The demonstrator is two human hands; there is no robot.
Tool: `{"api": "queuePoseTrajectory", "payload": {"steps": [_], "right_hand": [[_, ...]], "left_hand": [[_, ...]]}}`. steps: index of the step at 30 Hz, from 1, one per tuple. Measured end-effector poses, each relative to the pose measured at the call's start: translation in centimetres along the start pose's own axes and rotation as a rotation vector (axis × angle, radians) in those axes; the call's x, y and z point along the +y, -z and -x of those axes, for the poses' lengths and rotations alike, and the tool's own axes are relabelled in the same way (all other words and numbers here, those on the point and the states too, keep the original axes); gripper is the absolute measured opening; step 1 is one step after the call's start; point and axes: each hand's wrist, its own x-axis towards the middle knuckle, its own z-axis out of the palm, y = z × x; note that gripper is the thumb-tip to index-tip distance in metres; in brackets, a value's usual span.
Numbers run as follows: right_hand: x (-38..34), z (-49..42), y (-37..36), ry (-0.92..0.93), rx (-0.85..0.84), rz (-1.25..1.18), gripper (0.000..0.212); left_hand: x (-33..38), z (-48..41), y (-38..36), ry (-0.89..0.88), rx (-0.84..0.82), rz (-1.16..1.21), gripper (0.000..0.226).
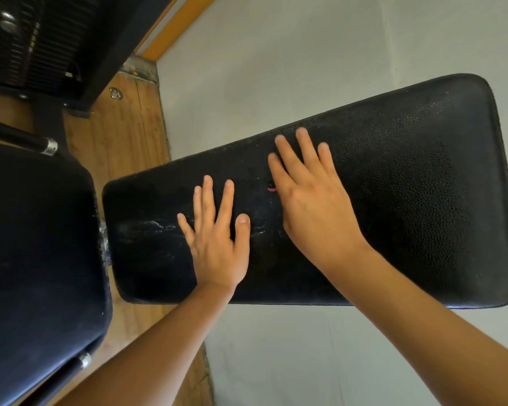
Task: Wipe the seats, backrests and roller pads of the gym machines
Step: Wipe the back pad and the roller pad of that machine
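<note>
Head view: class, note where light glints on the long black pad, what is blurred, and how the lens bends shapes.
Head view: a pale sheen streaks the pad beside the left hand; head view: that hand and the right hand look sharp, the pad's grain crisp; head view: the wide lens bows the pad's long edges.

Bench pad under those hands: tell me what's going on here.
A person rests both hands flat on the long black bench pad: the left hand nearer its streaky end, the right hand farther along, fingers straight. No cloth shows in either hand. A second black seat sits beside it.
</note>
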Motion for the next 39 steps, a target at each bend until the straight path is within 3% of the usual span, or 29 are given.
{"api": "queuePoseTrajectory", "payload": {"steps": [5, 13, 22, 30, 37, 39], "right_hand": [[0.1, -3.0, 0.2, -0.053, 0.003, -0.023, 0.056], [-0.4, 1.3, 0.5, -0.033, -0.046, -0.033, 0.063], [-0.2, -4.5, 0.1, -0.062, -0.018, -0.047, 0.057], [0.3, -2.4, 0.0, 0.027, 0.015, -0.124, 0.065], [1.2, -1.0, 0.7, 0.079, -0.015, -0.083, 0.073], [1.7, -0.2, 0.9, 0.081, -0.049, -0.063, 0.077]], "left_hand": [[-0.1, 0.0, -0.1, -0.002, 0.007, -0.008, 0.056], [-0.1, 0.0, 0.0, -0.010, 0.002, 0.005, 0.056], [0.0, 0.0, 0.1, 0.000, -0.010, -0.010, 0.057], [0.1, 0.0, 0.7, -0.008, -0.044, -0.005, 0.057], [3.2, -0.6, 2.4, -0.132, -0.043, 0.279, 0.053], [4.3, -0.9, 2.4, -0.089, -0.007, 0.331, 0.045]]}}
